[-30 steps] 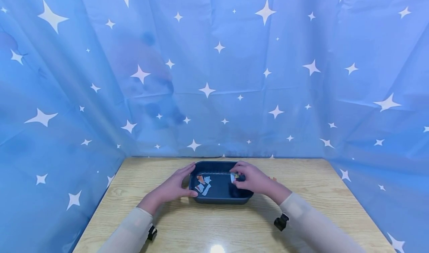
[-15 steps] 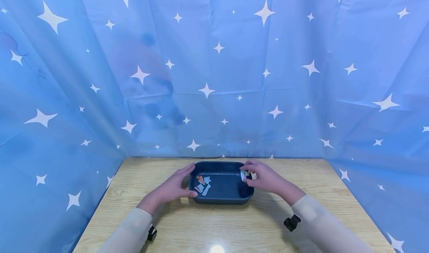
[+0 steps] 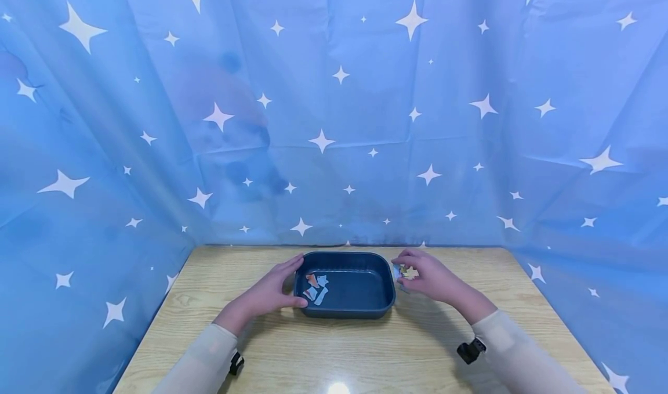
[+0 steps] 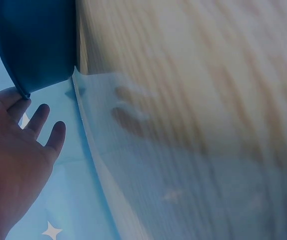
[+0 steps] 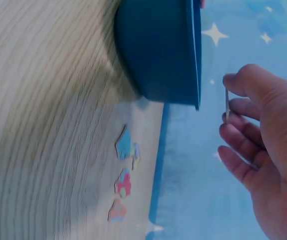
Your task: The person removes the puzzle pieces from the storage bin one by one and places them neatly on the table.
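A deep dark-blue rectangular tray point(image 3: 347, 313) lies on the wooden table. At its left end my left hand point(image 3: 266, 289) holds it, thumb on the near corner and fingertips on the far corner; the other fingers spread loosely in the left wrist view. Several small jigsaw puzzle pieces point(image 3: 311, 293) lie inside at the left. Just past the right rim, my right hand point(image 3: 430, 275) pinches a thin puzzle piece point(image 5: 227, 102) between thumb and fingers, raised above the table and seen edge-on in the right wrist view.
In the right wrist view, several loose pieces lie on the table beside the tray: a blue piece point(image 5: 124, 143), a pink-red piece point(image 5: 123, 183) and an orange piece point(image 5: 117, 210) among them. A blue star-printed curtain point(image 3: 334, 150) encloses the table point(image 3: 292, 359).
My right hand has carried the puzzle piece rightward from inside the tray out past its right rim. The left hand, the tray and the pieces inside have stayed put.
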`<state>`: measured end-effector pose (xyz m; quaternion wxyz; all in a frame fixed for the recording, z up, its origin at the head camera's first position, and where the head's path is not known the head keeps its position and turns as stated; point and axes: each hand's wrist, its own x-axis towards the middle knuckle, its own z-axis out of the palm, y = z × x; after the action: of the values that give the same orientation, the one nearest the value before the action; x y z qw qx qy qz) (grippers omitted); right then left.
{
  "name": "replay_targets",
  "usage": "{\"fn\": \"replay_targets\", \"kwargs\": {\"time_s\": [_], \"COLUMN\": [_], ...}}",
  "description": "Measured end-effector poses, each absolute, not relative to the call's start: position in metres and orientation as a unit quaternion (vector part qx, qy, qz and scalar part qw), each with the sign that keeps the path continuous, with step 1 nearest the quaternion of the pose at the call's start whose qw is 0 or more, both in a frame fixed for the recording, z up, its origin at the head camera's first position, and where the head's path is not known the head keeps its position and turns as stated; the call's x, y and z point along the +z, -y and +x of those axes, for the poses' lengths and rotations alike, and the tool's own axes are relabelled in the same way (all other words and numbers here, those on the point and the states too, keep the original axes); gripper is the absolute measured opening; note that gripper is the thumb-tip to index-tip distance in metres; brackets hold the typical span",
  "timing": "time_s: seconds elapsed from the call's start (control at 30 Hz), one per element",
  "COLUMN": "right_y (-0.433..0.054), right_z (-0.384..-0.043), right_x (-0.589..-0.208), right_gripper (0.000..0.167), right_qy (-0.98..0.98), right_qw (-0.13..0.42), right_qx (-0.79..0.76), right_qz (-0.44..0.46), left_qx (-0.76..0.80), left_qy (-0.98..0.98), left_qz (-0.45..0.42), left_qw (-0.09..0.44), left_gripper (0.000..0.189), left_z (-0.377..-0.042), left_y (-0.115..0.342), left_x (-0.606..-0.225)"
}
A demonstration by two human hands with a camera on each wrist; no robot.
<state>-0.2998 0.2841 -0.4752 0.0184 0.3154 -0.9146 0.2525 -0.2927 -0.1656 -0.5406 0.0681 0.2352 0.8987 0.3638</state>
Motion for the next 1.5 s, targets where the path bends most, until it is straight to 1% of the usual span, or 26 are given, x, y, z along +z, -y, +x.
{"fn": "replay_targets", "kwargs": {"time_s": [0.23, 0.57, 0.73, 1.13, 1.27, 1.5], "right_y": [-0.301, -0.326, -0.339, -0.363, -0.37, -0.38], "right_z": [-0.298, -0.296, -0.298, -0.305, -0.308, -0.313], "right_x": [-0.478, -0.482, -0.484, -0.5, -0.506, -0.52], "right_gripper": [0.038, 0.041, 0.041, 0.039, 0.038, 0.041], "right_qy": [0.919, 0.935, 0.942, 0.945, 0.945, 0.944], "right_qw": [0.05, 0.059, 0.059, 0.064, 0.055, 0.046], "right_qx": [0.24, 0.218, 0.204, 0.176, 0.172, 0.178], "right_qz": [0.309, 0.275, 0.26, 0.267, 0.272, 0.273], "left_qx": [0.359, 0.364, 0.365, 0.37, 0.371, 0.369], "left_qy": [-0.901, -0.896, -0.897, -0.895, -0.895, -0.896], "left_qz": [0.231, 0.242, 0.24, 0.237, 0.237, 0.239], "left_qw": [0.073, 0.071, 0.069, 0.072, 0.073, 0.07], "left_gripper": [0.114, 0.113, 0.114, 0.113, 0.113, 0.112], "left_z": [-0.293, -0.292, -0.293, -0.294, -0.293, -0.294], "left_y": [0.167, 0.166, 0.167, 0.166, 0.166, 0.166], "left_x": [-0.542, -0.539, -0.54, -0.541, -0.54, -0.54]}}
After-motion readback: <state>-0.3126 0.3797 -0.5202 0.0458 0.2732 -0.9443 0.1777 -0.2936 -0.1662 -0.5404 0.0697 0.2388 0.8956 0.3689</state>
